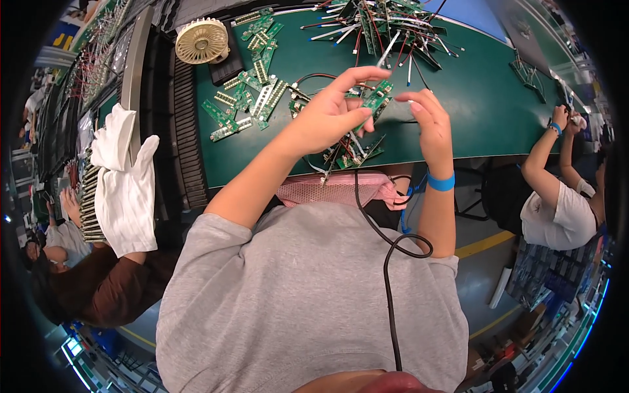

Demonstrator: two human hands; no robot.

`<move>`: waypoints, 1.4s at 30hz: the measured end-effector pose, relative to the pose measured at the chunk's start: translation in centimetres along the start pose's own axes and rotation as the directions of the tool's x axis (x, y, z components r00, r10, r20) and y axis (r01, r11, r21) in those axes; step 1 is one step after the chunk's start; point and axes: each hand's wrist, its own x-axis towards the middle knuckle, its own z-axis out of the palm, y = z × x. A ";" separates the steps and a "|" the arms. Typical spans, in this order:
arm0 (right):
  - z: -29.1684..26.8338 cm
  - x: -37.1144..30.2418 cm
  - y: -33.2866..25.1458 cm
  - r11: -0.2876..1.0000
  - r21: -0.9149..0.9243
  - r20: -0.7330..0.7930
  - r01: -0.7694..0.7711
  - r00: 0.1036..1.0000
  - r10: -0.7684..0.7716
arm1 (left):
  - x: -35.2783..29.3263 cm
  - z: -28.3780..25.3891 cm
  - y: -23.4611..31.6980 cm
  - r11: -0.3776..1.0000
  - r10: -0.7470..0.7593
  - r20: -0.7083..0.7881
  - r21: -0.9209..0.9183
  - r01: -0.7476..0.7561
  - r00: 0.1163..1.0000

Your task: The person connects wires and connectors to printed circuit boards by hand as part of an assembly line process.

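A small green circuit board (378, 97) is pinched between the thumb and fingers of my left hand (331, 110), tilted above the bench. My right hand (432, 124) is just right of that board, its fingers bent and slightly apart. I make out nothing in its grasp. Below the hands, near the bench's front edge, lies a small heap of circuit boards with wires (354, 154). Part of that heap is hidden by my left hand. Several loose green boards with pale connectors (262, 98) are scattered to the left of my left hand.
Boards with ribbon cables (386, 29) pile up at the back of the green bench (478, 124). A cream fan (203, 41) stands at the back left, beside a black slotted rack (188, 131). Co-workers flank me, one in white gloves (124, 183). A black cable (388, 281) crosses my shirt.
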 end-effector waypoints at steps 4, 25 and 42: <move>0.5 -0.4 0.2 0.995 0.095 -0.006 0.041 0.999 -0.041 | 0.3 1.2 -0.1 0.994 -0.056 0.001 -0.089 0.056 0.998; 1.0 -1.6 -2.0 0.944 -0.324 -0.187 0.061 0.974 -0.127 | -0.1 3.0 -0.1 0.852 -0.074 -0.120 0.508 0.125 0.990; 1.0 -2.3 -2.5 0.894 -0.438 -0.141 0.101 0.974 -0.179 | -1.1 3.2 -0.1 0.715 0.011 -0.085 0.697 0.052 0.996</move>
